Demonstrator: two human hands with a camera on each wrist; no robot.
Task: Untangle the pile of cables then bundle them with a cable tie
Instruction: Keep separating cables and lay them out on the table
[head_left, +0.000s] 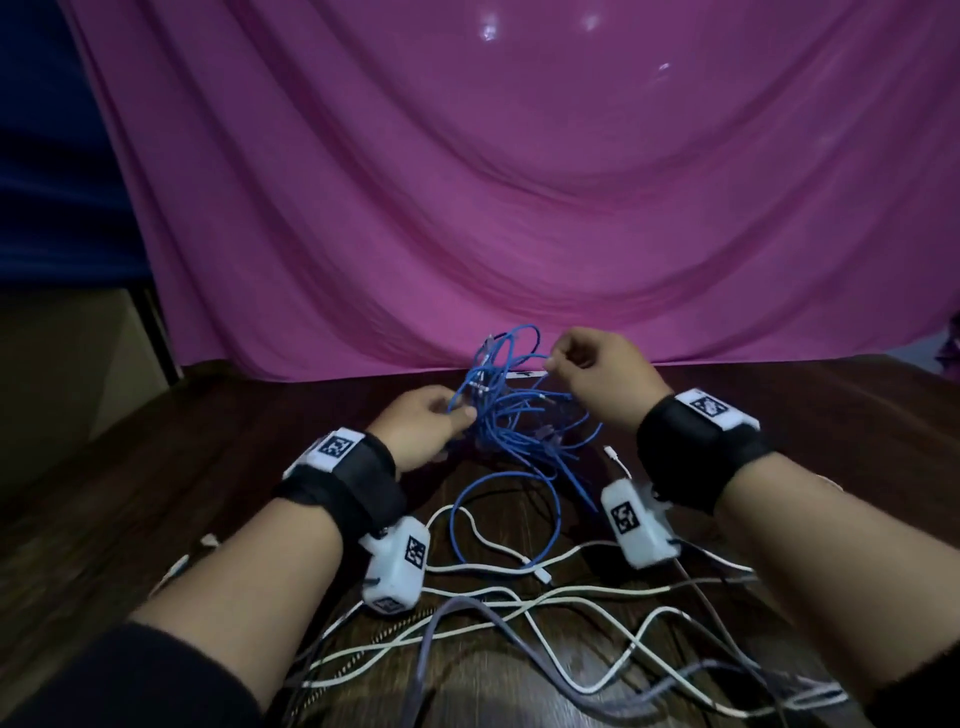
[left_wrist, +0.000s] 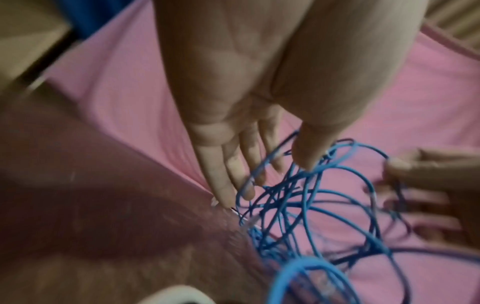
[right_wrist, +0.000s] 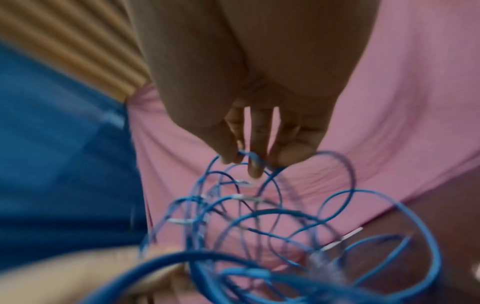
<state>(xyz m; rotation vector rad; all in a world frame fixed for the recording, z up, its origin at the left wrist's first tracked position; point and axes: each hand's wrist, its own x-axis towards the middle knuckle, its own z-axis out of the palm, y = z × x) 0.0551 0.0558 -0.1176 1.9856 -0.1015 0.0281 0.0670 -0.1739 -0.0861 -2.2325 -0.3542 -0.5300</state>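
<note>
At the far left of the head view, a dark blue cloth (head_left: 47, 171) hangs beside the pink cloth (head_left: 519, 182) that drapes behind the dark wooden table (head_left: 130, 493). The left hand (head_left: 423, 431) sits just left of the tangle of blue cables (head_left: 519, 415), its thumb and fingertips closed on strands at the tangle's left side. In the left wrist view that hand's fingers (left_wrist: 223, 172) look nearly straight, with the thumb pressed against blue loops (left_wrist: 311, 195), so the grip is a light pinch and not a fist. A black strap with a white marker block (head_left: 337, 449) wraps the left wrist, and a white camera unit (head_left: 397, 569) hangs under it.

The blue tangle rises off the table between the two hands, near the table's far edge, with one long loop trailing toward the viewer. Nearer the viewer, white cables (head_left: 519, 603) and a greyish cable (head_left: 447, 629) lie spread and crossed on the table, apart from the hands.

The right hand (head_left: 597, 371) is raised at the tangle's upper right, thumb and forefinger pinching one blue strand. The right wrist view shows its fingertips (right_wrist: 255, 168) curled around a blue cable end (right_wrist: 249, 156), though blurred. A small white strip (head_left: 524, 373) lies on the table behind the tangle; what it is cannot be told.
</note>
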